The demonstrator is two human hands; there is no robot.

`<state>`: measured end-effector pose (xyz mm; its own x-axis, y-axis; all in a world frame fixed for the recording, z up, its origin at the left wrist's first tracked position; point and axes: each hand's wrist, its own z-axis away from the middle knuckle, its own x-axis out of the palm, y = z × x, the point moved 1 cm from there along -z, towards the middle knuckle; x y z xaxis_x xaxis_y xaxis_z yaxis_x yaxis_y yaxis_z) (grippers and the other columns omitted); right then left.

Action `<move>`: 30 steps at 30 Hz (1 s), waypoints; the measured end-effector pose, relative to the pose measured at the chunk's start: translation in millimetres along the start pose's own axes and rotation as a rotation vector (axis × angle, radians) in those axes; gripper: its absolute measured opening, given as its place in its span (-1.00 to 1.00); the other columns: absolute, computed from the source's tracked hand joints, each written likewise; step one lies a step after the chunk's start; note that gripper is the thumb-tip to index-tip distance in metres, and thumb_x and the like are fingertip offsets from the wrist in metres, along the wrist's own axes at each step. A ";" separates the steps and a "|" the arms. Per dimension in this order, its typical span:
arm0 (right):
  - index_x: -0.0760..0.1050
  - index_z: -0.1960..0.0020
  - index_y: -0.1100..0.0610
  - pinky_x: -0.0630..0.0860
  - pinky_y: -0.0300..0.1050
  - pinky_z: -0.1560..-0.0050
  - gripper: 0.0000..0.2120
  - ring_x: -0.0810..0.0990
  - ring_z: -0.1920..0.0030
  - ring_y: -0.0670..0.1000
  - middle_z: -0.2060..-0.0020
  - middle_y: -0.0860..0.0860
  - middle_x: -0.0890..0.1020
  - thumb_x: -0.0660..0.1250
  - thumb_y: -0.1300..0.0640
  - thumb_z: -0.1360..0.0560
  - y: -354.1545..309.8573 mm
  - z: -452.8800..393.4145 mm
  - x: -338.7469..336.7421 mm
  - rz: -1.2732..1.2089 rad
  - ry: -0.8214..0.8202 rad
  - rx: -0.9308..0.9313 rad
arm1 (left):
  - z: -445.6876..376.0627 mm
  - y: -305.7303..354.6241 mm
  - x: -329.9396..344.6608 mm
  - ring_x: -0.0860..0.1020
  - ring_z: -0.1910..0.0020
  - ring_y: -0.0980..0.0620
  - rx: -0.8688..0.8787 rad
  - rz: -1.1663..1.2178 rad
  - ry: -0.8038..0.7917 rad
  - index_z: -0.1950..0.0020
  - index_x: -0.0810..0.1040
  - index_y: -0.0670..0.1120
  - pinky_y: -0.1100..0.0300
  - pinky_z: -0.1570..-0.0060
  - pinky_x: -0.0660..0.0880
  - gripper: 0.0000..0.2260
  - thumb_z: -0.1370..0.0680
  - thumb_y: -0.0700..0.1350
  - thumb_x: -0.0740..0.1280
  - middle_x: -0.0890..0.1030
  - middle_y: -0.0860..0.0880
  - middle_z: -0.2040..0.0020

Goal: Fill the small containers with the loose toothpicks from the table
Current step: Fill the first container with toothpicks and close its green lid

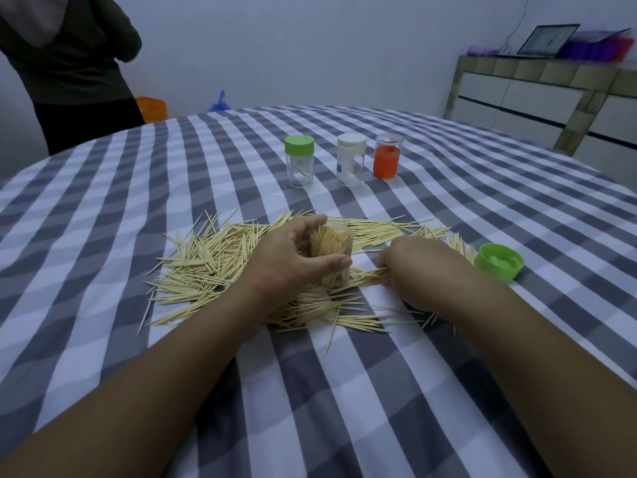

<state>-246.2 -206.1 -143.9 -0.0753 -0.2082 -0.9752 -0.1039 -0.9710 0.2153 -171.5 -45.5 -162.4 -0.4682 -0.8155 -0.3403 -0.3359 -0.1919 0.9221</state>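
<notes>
Both forearms reach in from the near edge over the checked grey-and-white cloth on the tabletop. Ahead of them lies the spread of loose toothpicks, a wide scatter running from left to right under my wrists. My left hand is wrapped around a clear open container, fingers behind it and thumb across its front; it stands in the middle of the pile and is packed with toothpicks nearly to its rim. My right hand rests knuckles-up on the cloth just right of that container, its fingers curled down onto a few toothpicks at its left edge, though whether they actually pinch them I cannot tell. Just right of that hand a green lid lies upside down beside the pile.

Farther back three capped containers stand in a row, well apart from the pile: a green-capped container with a toothpick or two inside, a white-capped container, and an orange container. Beyond the tabletop a person in dark clothes stands at the far left, and a laptop sits on a tiled counter at the right.
</notes>
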 end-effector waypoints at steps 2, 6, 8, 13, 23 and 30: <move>0.48 -0.10 0.11 0.31 -0.09 0.10 -0.77 0.50 0.01 0.12 0.05 0.07 0.50 0.18 0.29 -0.50 -1.9 5.6 -1.2 0.072 0.034 -0.027 | 0.1 0.0 -0.3 0.60 -0.10 0.10 -0.002 0.000 0.000 -0.38 0.43 -0.07 0.29 -0.11 0.53 -0.18 -0.14 0.07 0.51 0.62 -0.03 -0.13; 0.43 -0.26 0.10 0.33 0.00 -0.13 -0.69 0.42 -0.19 0.11 -0.14 0.06 0.46 0.14 0.23 -0.54 -9.1 7.6 3.4 0.059 0.082 -0.062 | 1.2 1.0 -0.8 0.60 -0.09 0.12 -0.004 -0.011 0.002 -0.38 0.42 -0.07 0.36 -0.06 0.53 -0.19 -0.15 0.05 0.51 0.63 -0.02 -0.12; 0.45 -0.23 0.10 0.31 0.00 -0.15 -0.71 0.41 -0.20 0.11 -0.14 0.07 0.46 0.14 0.22 -0.54 -12.1 6.1 5.0 0.067 0.084 -0.080 | 1.4 1.0 -0.9 0.60 -0.09 0.12 -0.008 -0.019 0.002 -0.38 0.42 -0.08 0.36 -0.06 0.53 -0.19 -0.15 0.04 0.51 0.62 -0.02 -0.12; 0.49 -0.03 0.09 0.22 -0.07 0.03 -0.79 0.50 -0.06 0.09 0.07 0.03 0.50 0.16 0.28 -0.50 -13.2 6.2 0.0 0.100 0.148 -0.060 | 1.3 1.0 -1.4 0.60 -0.10 0.12 -0.019 -0.031 0.020 -0.37 0.44 -0.05 0.19 -0.14 0.54 -0.19 -0.13 0.08 0.51 0.62 0.00 -0.13; 0.53 0.05 0.15 0.35 -0.13 0.30 -0.82 0.48 0.25 0.02 0.18 0.08 0.58 0.20 0.10 -0.60 19.5 6.4 -11.5 -0.630 0.162 0.113 | 1.3 -0.4 -2.6 0.60 -0.12 0.05 -0.032 -0.023 0.050 -0.35 0.46 -0.04 0.07 -0.18 0.54 -0.16 -0.09 0.14 0.51 0.62 -0.03 -0.13; 0.54 0.14 0.10 0.58 0.16 -0.06 -0.84 0.65 0.05 0.20 0.19 0.12 0.67 0.24 0.20 -0.58 13.3 -2.2 -7.4 -1.516 0.366 0.181 | 4.3 3.6 3.2 0.59 -0.10 0.13 -0.010 -0.038 0.016 -0.37 0.44 -0.07 0.41 -0.03 0.51 -0.31 -0.27 -0.08 0.56 0.60 -0.01 -0.15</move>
<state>-244.8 -217.7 -133.9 0.4376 0.8683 -0.2337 0.0282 -0.2730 -0.9616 -177.7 -46.5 -161.0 -0.4423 -0.8162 -0.3718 -0.3446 -0.2281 0.9106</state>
